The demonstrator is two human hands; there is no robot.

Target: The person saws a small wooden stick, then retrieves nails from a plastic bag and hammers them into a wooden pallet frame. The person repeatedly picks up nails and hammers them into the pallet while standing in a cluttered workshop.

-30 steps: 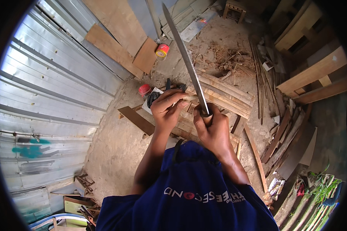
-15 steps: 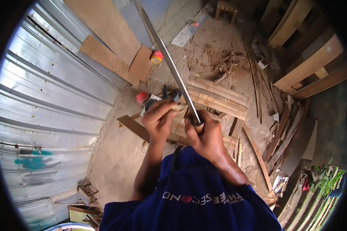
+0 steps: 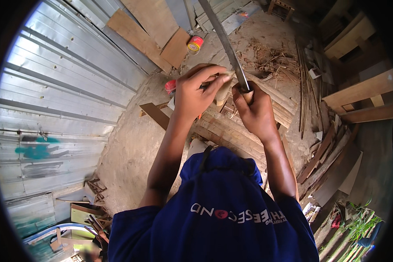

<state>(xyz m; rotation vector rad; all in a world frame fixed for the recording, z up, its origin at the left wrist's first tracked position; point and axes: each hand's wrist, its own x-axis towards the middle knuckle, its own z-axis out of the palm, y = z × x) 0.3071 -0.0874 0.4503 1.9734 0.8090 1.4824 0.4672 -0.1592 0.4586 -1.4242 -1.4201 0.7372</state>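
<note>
My right hand [image 3: 258, 111] is closed round the wooden handle [image 3: 247, 94] of a long-bladed tool like a machete. Its narrow steel blade [image 3: 225, 41] points up and away, leaning left. My left hand [image 3: 201, 89] is raised just left of the blade, fingers pinched on a small pale piece [image 3: 228, 77] that I cannot identify. The piece is close to the blade's lower part; whether they touch I cannot tell. Below both hands is a low bench of bamboo slats [image 3: 225, 129], partly hidden by my arms.
A red and yellow can [image 3: 195, 43] and a red container [image 3: 170, 86] stand on the floor to the left. Corrugated metal [image 3: 65, 100] walls the left side. Wood shavings [image 3: 270, 59] lie beyond the bench. Planks [image 3: 332, 157] are stacked at right, near wooden furniture frames [image 3: 362, 91].
Both hands have moved up and away from my body, carrying the blade and the pale piece. The left hand's back now faces me more. The whole view has shifted slightly.
</note>
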